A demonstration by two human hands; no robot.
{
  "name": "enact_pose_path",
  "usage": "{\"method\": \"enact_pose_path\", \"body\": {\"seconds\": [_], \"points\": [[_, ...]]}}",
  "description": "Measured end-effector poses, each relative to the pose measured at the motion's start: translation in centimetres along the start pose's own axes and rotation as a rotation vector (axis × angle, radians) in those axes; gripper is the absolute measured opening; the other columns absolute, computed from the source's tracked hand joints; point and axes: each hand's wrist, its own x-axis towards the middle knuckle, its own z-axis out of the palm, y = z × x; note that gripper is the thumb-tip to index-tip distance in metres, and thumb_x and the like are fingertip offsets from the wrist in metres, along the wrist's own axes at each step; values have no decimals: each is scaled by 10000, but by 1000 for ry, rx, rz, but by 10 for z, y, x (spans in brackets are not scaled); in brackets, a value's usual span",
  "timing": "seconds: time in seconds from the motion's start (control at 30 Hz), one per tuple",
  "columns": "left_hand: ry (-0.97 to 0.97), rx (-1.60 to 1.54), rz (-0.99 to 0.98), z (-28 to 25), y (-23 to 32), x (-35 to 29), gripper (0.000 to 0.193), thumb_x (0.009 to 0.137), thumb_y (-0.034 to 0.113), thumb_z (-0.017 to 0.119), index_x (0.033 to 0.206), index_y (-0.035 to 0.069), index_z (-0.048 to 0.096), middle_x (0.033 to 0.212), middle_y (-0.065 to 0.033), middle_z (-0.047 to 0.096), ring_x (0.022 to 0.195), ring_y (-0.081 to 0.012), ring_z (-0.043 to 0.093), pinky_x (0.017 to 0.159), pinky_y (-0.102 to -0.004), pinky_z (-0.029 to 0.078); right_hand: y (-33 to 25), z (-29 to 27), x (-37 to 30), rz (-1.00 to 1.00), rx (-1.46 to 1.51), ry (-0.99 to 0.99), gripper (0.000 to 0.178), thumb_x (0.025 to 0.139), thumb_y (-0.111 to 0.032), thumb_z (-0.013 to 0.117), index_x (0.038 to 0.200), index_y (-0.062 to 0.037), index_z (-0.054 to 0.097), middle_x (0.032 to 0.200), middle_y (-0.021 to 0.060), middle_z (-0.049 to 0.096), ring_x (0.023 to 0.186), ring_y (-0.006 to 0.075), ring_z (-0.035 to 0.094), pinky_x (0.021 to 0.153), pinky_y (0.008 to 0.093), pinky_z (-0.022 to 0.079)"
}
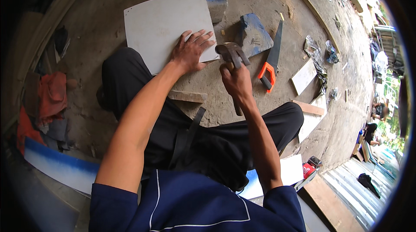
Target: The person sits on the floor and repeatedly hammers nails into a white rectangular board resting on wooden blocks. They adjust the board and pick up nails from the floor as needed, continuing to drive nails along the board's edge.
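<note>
Right hand [237, 78] clamped round hammer [233, 53], just beside edge of white board [158, 28]; my left hand [191, 52] spread flat on it; open gap rightward before saw [274, 49]

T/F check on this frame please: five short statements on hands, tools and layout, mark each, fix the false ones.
1. The right hand grips a hammer. True.
2. The left hand hovers clear of the white board. False: it rests on the board, fingers spread.
3. A saw lies on the floor, to the right of the hammer. True.
4. The saw's handle is green. False: it is orange and black.
5. A block with blue paint lies to the left of the saw. True.
</note>
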Motion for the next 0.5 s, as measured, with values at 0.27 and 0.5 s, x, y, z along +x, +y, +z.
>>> {"method": "enact_pose_path", "body": {"seconds": [0.27, 0.5], "points": [[27, -64, -8, -1, 1, 4, 683, 731, 432, 759, 1336, 221, 523, 1515, 21, 400, 1421, -180, 317, 1178, -465, 156, 26, 10, 11, 130, -40, -64, 381, 822, -159, 574, 1178, -23, 594, 880, 288, 654, 873, 476, 631, 777, 480, 504], [29, 3, 4, -2, 1, 3, 670, 738, 495, 759, 1300, 199, 547, 1502, 18, 431, 1403, -186, 355, 1169, -459, 192, 8, 2, 1, -332, 70, 205, 422, 816, -109, 572, 1233, -52, 589, 1031, 291, 645, 920, 469, 627, 807, 462, 510]]}}
